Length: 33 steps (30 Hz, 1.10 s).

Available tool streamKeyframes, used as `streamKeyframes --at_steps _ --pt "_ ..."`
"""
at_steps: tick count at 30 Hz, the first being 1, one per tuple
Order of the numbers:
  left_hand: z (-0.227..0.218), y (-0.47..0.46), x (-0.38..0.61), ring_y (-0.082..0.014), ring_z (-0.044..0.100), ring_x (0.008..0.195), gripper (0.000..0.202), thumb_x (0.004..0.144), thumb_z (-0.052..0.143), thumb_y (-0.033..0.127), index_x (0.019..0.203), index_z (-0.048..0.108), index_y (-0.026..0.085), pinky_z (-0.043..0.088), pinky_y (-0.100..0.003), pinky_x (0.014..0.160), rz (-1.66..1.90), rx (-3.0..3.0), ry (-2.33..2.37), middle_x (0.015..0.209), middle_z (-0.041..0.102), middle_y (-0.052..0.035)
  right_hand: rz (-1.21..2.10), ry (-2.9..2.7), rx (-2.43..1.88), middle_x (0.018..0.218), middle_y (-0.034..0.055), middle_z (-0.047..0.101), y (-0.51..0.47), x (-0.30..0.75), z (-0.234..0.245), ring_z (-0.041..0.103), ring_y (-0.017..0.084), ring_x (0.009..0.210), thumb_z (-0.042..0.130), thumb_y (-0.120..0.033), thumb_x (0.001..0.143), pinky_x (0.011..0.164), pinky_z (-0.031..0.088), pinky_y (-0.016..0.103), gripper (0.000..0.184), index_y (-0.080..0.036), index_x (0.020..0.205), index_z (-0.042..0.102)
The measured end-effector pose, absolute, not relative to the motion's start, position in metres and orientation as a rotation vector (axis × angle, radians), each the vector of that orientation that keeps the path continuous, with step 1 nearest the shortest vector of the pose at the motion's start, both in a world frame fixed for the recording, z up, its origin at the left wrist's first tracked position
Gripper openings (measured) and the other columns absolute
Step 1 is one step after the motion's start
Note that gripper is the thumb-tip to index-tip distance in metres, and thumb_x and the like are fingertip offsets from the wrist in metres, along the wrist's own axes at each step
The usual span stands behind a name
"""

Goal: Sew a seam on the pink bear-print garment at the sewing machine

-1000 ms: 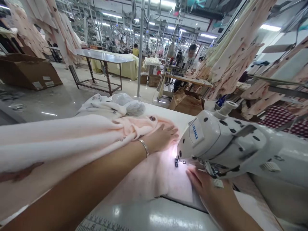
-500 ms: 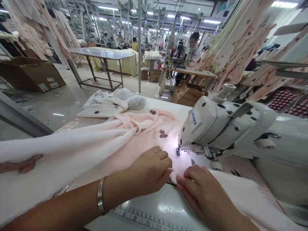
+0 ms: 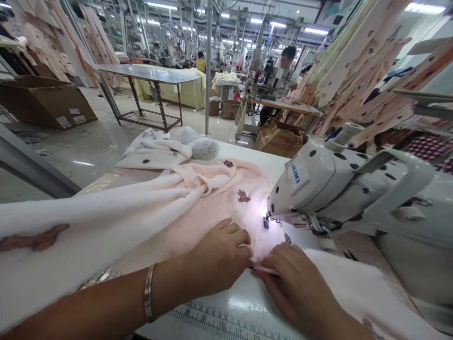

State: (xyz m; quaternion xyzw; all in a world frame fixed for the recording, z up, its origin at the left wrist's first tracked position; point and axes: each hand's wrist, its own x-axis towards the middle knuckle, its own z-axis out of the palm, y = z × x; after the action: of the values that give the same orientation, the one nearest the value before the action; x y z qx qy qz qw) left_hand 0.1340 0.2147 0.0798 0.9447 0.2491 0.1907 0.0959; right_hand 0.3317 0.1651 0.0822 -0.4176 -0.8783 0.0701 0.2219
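Note:
A pale pink fleece fabric (image 3: pixel 198 212) with small brown bear prints lies across the white sewing table (image 3: pixel 244 307) and over my left forearm. My left hand (image 3: pixel 219 255) is curled and pinches the fabric's near edge, a silver bangle on its wrist. My right hand (image 3: pixel 293 283) presses on the same edge, fingers together, touching the left fingertips. Both hands sit just in front of the needle (image 3: pixel 265 222) of a white JUKI sewing machine (image 3: pixel 339 189), lit by its lamp.
A folded white printed cloth and a plastic bag (image 3: pixel 166 146) lie at the table's far end. Pink fabric hangs on racks at right and left. A metal table (image 3: pixel 148 75), cardboard boxes (image 3: pixel 46 104) and a seated person (image 3: pixel 279 71) at another machine are beyond.
My left hand drew back from flat on the far fabric to the near edge and curled. My right hand moved out from under the machine head to meet it.

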Motion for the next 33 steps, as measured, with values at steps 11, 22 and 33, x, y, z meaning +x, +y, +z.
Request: streamKeyframes --at_steps 11,22,33 --pt "0.084 0.214 0.135 -0.0228 0.044 0.115 0.023 0.086 0.047 0.023 0.107 0.056 0.016 0.029 -0.042 0.103 0.587 2.606 0.815 0.121 0.054 -0.0070 0.026 -2.451 -1.124 0.070 0.0040 0.050 0.167 0.324 0.074 0.039 0.016 0.067 0.045 -0.011 0.086 0.060 0.028 0.031 0.017 -0.014 0.075 0.058" --pt "0.072 0.258 0.169 -0.0267 0.043 0.120 0.041 0.085 0.046 0.027 0.120 0.037 0.008 0.020 -0.047 0.108 0.540 2.723 0.862 0.126 0.048 -0.0172 -0.029 -2.686 -1.397 0.084 0.0056 0.051 0.195 0.357 0.085 0.049 0.020 0.075 0.042 -0.038 0.092 0.066 0.039 0.034 0.024 -0.022 0.096 0.059" --pt "0.071 0.243 0.168 -0.0222 0.049 0.099 0.012 0.088 0.043 0.017 0.090 0.054 0.014 0.033 -0.044 0.096 0.627 2.779 0.783 0.102 0.056 -0.0085 0.331 -2.556 -1.421 0.084 0.0050 0.053 0.181 0.358 0.082 0.052 0.018 0.074 0.042 -0.031 0.092 0.067 0.043 0.035 0.021 -0.021 0.092 0.060"
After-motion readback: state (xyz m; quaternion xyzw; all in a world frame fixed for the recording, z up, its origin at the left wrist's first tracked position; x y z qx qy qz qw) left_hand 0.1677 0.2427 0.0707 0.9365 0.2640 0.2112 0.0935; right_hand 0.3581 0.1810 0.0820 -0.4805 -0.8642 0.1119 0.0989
